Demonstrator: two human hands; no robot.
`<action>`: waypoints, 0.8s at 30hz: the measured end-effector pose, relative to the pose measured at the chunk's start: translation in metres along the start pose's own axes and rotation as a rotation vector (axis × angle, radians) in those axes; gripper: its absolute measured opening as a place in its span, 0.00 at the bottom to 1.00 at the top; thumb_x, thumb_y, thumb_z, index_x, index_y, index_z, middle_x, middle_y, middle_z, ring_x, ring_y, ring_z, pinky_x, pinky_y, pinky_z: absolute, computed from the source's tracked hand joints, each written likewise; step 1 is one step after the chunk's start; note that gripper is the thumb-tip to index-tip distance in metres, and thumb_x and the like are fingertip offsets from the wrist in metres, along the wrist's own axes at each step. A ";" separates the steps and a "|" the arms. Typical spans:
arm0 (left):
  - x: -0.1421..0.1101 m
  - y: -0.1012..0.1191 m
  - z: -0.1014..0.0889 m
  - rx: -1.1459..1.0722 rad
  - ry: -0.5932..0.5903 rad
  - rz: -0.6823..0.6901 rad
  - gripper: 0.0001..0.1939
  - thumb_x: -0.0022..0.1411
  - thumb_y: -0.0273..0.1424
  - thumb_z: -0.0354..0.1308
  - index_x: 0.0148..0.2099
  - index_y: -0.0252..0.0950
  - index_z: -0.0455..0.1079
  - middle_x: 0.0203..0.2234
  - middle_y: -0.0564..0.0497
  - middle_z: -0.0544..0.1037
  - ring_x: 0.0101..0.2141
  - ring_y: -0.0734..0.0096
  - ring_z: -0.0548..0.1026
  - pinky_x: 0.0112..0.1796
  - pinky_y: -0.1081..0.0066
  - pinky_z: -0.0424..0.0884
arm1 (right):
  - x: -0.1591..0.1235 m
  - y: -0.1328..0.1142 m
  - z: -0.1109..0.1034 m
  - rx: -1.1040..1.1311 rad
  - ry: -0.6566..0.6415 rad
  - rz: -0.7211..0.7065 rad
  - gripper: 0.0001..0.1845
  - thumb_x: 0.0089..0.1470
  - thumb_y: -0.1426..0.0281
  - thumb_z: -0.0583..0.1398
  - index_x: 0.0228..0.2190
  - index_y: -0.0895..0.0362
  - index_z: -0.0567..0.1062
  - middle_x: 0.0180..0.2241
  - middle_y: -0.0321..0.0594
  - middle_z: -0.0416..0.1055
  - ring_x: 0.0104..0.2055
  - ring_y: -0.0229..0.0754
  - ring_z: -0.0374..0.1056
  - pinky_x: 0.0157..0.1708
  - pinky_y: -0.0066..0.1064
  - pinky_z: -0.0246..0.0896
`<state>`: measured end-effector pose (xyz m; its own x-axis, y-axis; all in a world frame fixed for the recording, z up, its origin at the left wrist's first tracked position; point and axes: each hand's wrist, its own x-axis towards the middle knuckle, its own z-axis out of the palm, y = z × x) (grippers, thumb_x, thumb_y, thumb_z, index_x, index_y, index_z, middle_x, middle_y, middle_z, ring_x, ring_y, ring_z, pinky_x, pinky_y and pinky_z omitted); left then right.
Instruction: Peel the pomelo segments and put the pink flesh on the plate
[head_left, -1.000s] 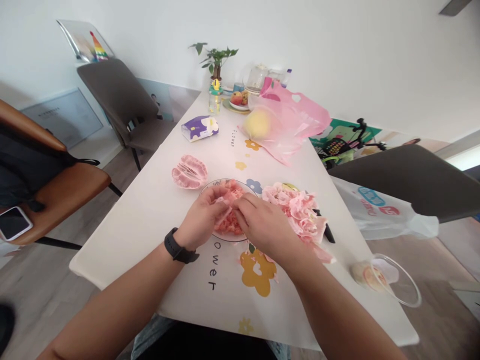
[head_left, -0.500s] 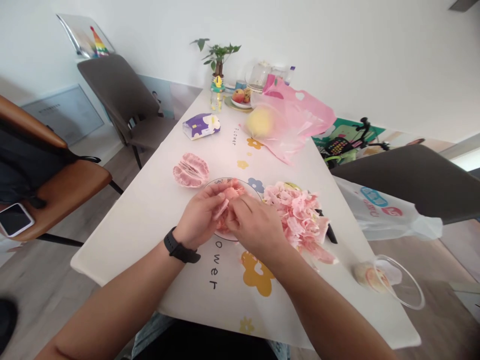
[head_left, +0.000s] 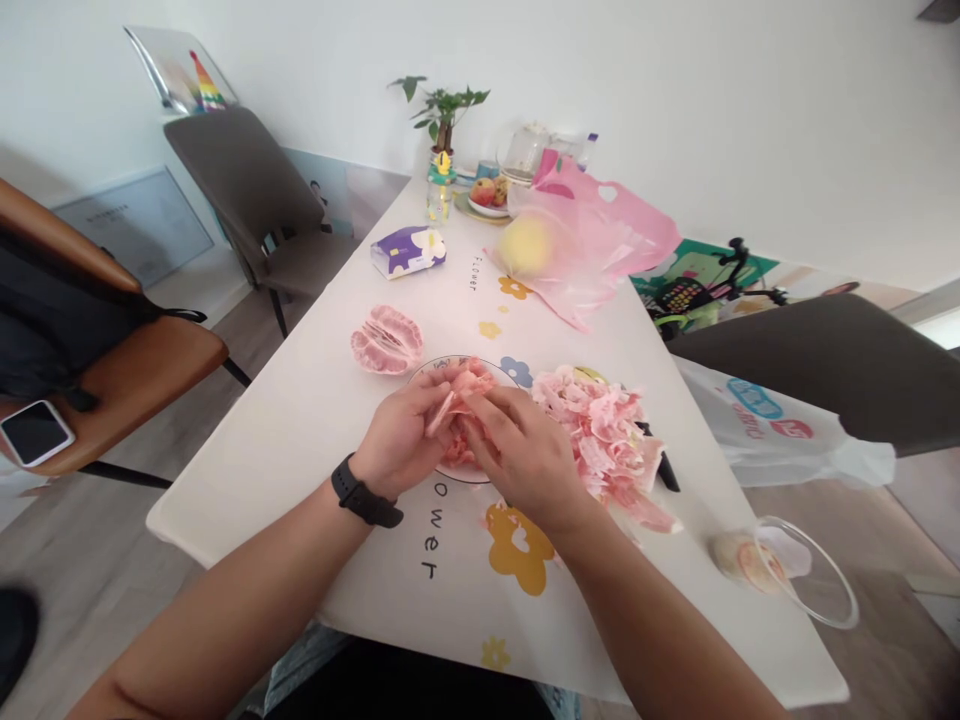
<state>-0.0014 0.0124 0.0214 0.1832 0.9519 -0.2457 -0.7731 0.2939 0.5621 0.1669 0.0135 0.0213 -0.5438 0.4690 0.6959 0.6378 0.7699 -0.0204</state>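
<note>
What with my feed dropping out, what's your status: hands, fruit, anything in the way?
Left hand holding fruit piece over plate. Right hand at it. Pulp on plate. Peel right of plate, not in the way.

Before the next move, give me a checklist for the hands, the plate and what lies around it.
1. Left hand has the pink piece: ok, pinched in its fingers.
2. Right hand has a firm hold too: cannot tell, its fingers hide the contact.
3. Plate under the work: ok, both hands are over it.
4. Peelings off the plate: cannot tell, they lie close and the right hand hides part of the rim.
5. Black handle away from the fingers: ok, beyond the peelings.
6. Fruit half untouched: ok, on the table.
</note>
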 end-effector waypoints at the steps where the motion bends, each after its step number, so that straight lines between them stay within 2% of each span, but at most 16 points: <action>1: -0.001 0.000 0.001 0.004 -0.005 0.005 0.07 0.65 0.24 0.62 0.45 0.32 0.79 0.35 0.47 0.82 0.34 0.73 0.79 0.37 0.74 0.74 | 0.000 0.000 0.000 -0.001 0.005 0.004 0.13 0.69 0.74 0.59 0.51 0.53 0.78 0.43 0.45 0.81 0.43 0.45 0.77 0.41 0.36 0.76; 4: -0.003 -0.001 0.004 0.050 -0.106 -0.026 0.08 0.70 0.32 0.63 0.45 0.34 0.81 0.35 0.49 0.81 0.34 0.74 0.78 0.36 0.75 0.73 | 0.000 0.002 0.000 0.003 0.040 0.001 0.11 0.68 0.77 0.59 0.46 0.54 0.80 0.41 0.44 0.80 0.42 0.44 0.77 0.40 0.35 0.75; 7: -0.006 -0.003 0.006 0.160 -0.179 -0.082 0.10 0.68 0.36 0.66 0.45 0.34 0.81 0.36 0.48 0.82 0.36 0.69 0.79 0.38 0.71 0.73 | -0.001 0.002 0.000 0.001 0.033 0.012 0.11 0.68 0.78 0.58 0.43 0.55 0.79 0.41 0.45 0.80 0.42 0.44 0.76 0.39 0.36 0.75; 11: -0.006 -0.006 0.005 0.187 -0.113 -0.075 0.11 0.66 0.35 0.68 0.47 0.35 0.81 0.41 0.45 0.84 0.41 0.65 0.81 0.41 0.69 0.75 | -0.001 0.001 0.000 0.009 -0.005 0.002 0.11 0.68 0.78 0.57 0.43 0.56 0.79 0.42 0.48 0.79 0.43 0.46 0.75 0.40 0.38 0.74; 15: -0.006 -0.009 0.004 0.169 -0.079 -0.022 0.06 0.66 0.32 0.66 0.41 0.35 0.82 0.37 0.47 0.84 0.38 0.68 0.81 0.40 0.70 0.74 | -0.001 0.004 -0.003 0.059 -0.099 -0.066 0.14 0.68 0.79 0.54 0.45 0.57 0.78 0.46 0.50 0.78 0.46 0.48 0.74 0.46 0.40 0.74; 18: -0.006 -0.010 0.002 0.153 -0.095 -0.039 0.06 0.65 0.33 0.68 0.39 0.34 0.81 0.32 0.49 0.83 0.34 0.69 0.80 0.39 0.70 0.74 | -0.003 0.009 -0.008 0.128 -0.175 -0.069 0.16 0.68 0.80 0.52 0.45 0.55 0.78 0.47 0.48 0.78 0.45 0.47 0.73 0.47 0.42 0.74; 21: -0.006 -0.010 0.001 0.113 -0.095 -0.064 0.07 0.65 0.32 0.67 0.40 0.32 0.81 0.31 0.48 0.83 0.32 0.68 0.80 0.39 0.68 0.76 | -0.008 0.012 -0.015 0.164 -0.186 -0.091 0.17 0.66 0.81 0.52 0.46 0.54 0.77 0.45 0.46 0.78 0.45 0.47 0.73 0.47 0.42 0.74; 24: -0.005 -0.005 0.001 0.082 -0.074 -0.044 0.08 0.67 0.30 0.63 0.42 0.30 0.81 0.34 0.44 0.84 0.34 0.65 0.81 0.39 0.67 0.77 | -0.015 0.013 -0.022 0.171 -0.160 -0.114 0.17 0.65 0.83 0.53 0.46 0.54 0.75 0.43 0.45 0.77 0.46 0.47 0.73 0.47 0.41 0.74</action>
<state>0.0024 0.0063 0.0202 0.2623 0.9409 -0.2141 -0.7114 0.3385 0.6159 0.1958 0.0070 0.0266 -0.6950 0.4267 0.5787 0.4732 0.8774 -0.0786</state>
